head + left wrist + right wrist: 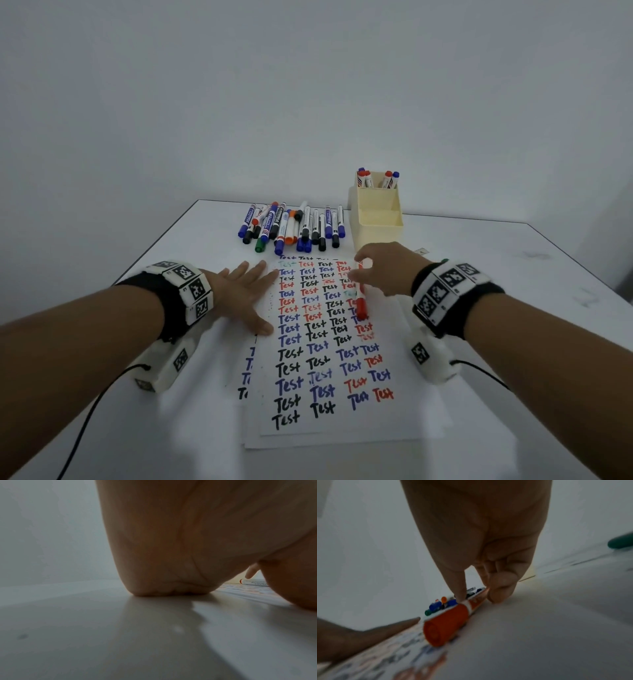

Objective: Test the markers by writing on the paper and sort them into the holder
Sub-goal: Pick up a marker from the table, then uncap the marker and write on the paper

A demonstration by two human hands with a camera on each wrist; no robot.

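A white paper sheet (325, 425) covered in rows of "Test" lies in front of me. My left hand (246, 294) presses flat on its left edge, fingers spread; in the left wrist view the palm (171, 547) sits on the table. A capped red marker (361, 305) lies on the paper's right side, cap toward me. My right hand (380, 270) is over its far end. In the right wrist view my thumb and curled fingers (498, 588) pinch the barrel of the red marker (447, 622), which still rests on the paper.
A pile of several capped markers (294, 226) lies beyond the paper. The cream holder (376, 226) stands at the back right with several markers (376, 178) in its rear compartment. A green marker (621, 542) lies to the right of my right hand.
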